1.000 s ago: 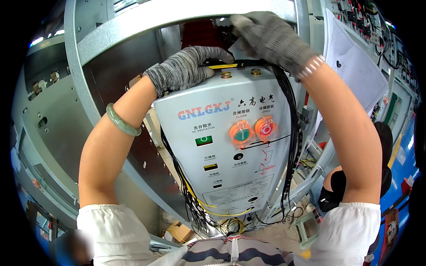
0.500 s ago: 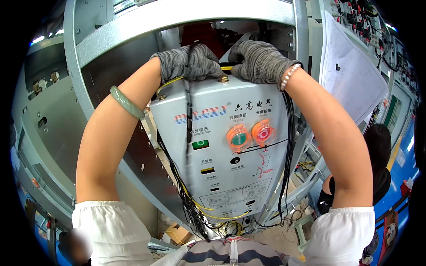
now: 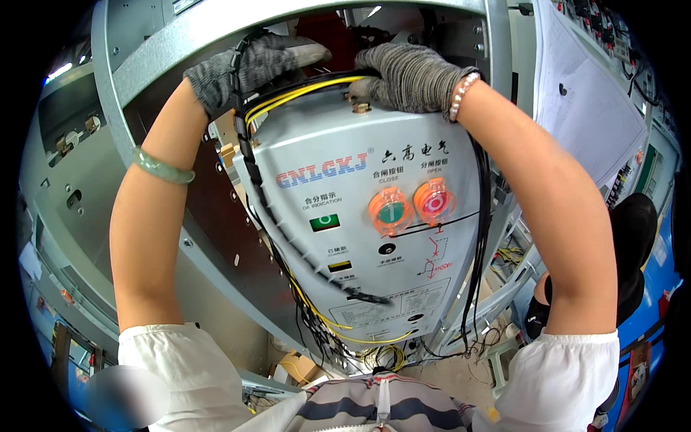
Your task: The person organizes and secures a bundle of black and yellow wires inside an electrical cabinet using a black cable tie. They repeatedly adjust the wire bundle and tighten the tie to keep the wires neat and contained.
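Head camera view shows two gloved hands above a grey metal box [image 3: 317, 138], which stands upright inside a galvanized frame [image 3: 183, 49]. The left hand [image 3: 259, 66] is at the upper left, above the top corner of the box; its fingers are stretched toward the right, but I cannot tell whether they grasp something, because the palm is hidden. A black wrapped cable [image 3: 263, 187] passes in front of this hand and hangs down across the front of the box, its lower end blurred. Yellow wires [image 3: 295, 93], with black ones beside them, run over the top of the box, from its left corner to the right hand [image 3: 414, 78]. The fingers of this hand are bent and appear to pinch these wires, near a brass-coloured bolt [image 3: 361, 108]. Below, on the front, a green button [image 3: 391, 212] and a red button [image 3: 434, 204] sit side by side under transparent orange covers.
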A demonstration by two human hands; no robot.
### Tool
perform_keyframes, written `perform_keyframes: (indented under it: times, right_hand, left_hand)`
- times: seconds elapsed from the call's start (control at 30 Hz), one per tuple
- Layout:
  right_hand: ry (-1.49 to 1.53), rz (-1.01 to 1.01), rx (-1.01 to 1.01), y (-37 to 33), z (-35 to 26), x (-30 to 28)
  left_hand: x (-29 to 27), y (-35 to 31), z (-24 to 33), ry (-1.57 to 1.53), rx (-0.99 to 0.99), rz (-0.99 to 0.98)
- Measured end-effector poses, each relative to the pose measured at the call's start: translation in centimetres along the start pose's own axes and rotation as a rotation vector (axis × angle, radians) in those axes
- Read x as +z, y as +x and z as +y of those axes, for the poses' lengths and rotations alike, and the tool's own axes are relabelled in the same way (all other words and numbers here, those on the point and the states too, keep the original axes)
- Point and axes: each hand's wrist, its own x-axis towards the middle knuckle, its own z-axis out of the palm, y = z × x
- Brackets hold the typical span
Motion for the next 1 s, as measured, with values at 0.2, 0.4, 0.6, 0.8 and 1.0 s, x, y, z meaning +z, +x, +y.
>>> perform_keyframes:
  times: [0.2, 0.4, 0.6, 0.8, 1.0]
  right_hand:
    - [-0.012, 0.044, -0.064, 0.4, 0.9, 0.8]
    - [-0.013, 0.038, -0.063, 0.3, 0.1, 0.4]
    - [-0.070, 0.160, -0.112, 1.0, 1.2, 2.0]
    - [-0.078, 0.058, -0.076, 0.4, 2.1, 1.6]
    - [-0.050, 0.148, -0.110, 0.9, 1.4, 1.8]
  left_hand:
    - [1.2, -2.5, -1.6, -0.403, -0.337, 0.246]
    - [-1.9, -4.0, -5.8, 0.135, -0.158, -0.164]
    - [-1.2, -6.5, -2.7, -0.433, -0.329, 0.277]
    - [1.5, -4.9, 6.4, -0.564, -0.295, 0.476]
    - [1.4, -4.3, 2.8, 0.464, -0.504, -0.094]
